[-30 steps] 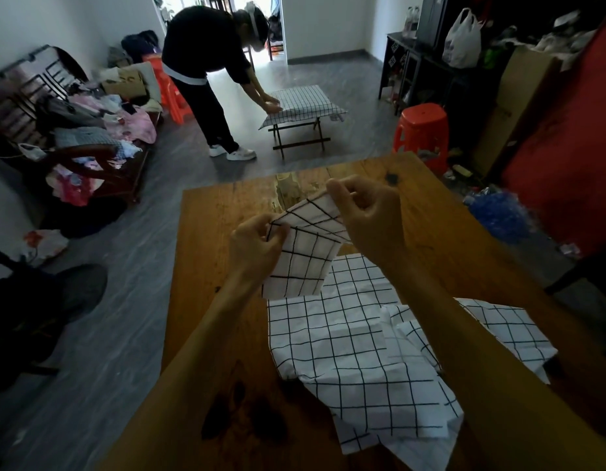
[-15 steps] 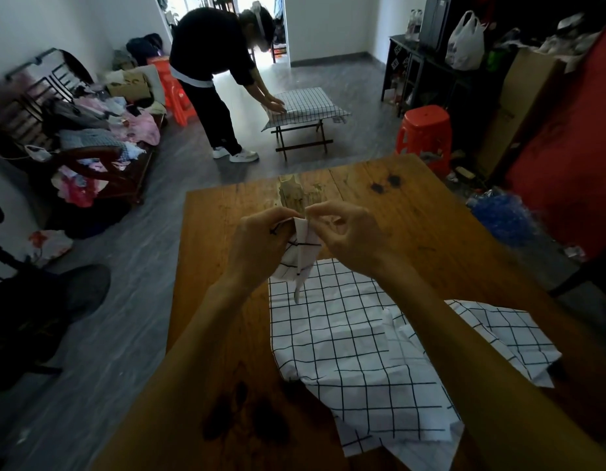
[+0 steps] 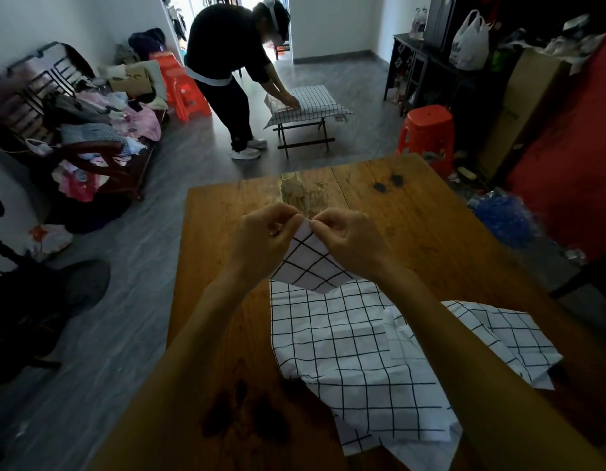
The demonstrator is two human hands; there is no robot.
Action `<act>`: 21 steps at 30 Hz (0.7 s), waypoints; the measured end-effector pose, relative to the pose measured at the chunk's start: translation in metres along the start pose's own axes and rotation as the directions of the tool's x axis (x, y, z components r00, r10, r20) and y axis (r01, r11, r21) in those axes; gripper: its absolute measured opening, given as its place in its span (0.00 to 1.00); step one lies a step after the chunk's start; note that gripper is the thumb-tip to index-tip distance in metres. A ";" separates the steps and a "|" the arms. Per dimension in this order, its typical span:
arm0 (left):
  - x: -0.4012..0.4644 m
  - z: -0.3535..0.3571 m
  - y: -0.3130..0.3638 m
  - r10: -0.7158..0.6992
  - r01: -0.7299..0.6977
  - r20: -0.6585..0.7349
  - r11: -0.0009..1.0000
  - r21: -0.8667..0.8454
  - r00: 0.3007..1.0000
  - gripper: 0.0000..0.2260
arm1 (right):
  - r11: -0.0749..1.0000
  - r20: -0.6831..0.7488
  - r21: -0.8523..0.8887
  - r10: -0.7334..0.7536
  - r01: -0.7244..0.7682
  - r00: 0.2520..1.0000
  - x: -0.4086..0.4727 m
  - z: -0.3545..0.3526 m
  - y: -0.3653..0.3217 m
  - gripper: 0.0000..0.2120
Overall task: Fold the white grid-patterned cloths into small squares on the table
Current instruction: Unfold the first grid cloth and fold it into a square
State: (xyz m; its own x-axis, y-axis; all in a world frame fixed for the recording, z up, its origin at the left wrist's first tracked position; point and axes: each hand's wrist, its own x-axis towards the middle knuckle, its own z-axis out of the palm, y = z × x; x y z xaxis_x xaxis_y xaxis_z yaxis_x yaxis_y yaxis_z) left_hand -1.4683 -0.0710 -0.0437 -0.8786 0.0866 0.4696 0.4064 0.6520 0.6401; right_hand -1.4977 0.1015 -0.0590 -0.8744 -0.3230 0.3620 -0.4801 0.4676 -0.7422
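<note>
Wood table (image 3: 430, 232), both hands pinch grid cloth (image 3: 311, 263) w/ fingers (image 3: 296, 220)

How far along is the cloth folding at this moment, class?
Done: no finished square shows on the table. In hand: the left hand and right hand pinch the top of one small cloth, held up above the wood. Left: the pile of cloths lies rumpled and unfolded nearer the person.
</note>
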 end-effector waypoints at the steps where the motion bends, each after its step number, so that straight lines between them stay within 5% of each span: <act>1: 0.000 0.000 -0.001 0.008 -0.007 -0.015 1.000 0.010 1.000 0.04 | 1.000 -0.007 0.011 -0.002 0.002 1.000 0.000 0.001 -0.001 0.06; 6: 0.003 0.000 0.003 0.030 -0.030 -0.030 1.000 -0.005 0.999 0.07 | 0.994 -0.005 0.100 -0.032 0.032 0.999 0.001 0.003 -0.007 0.09; 11: -0.005 -0.006 0.001 -0.040 0.040 -0.052 0.999 0.001 0.998 0.04 | 0.969 -0.166 0.231 0.129 -0.088 0.978 0.001 -0.005 -0.002 0.05; 21: -0.018 -0.010 0.006 -0.175 0.149 -0.157 0.975 -0.168 0.972 0.08 | 0.883 -0.132 0.448 0.222 -0.142 0.966 -0.005 -0.008 -0.001 0.09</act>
State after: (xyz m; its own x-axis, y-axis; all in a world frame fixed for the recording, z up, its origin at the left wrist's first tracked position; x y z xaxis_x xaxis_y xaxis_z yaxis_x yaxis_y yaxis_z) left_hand -1.4471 -0.0763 -0.0421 -0.8858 -0.1482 0.4397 0.3077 0.5217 0.7957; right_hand -1.4940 0.1090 -0.0558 -0.9607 -0.0997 0.2592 -0.2682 0.0901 -0.9591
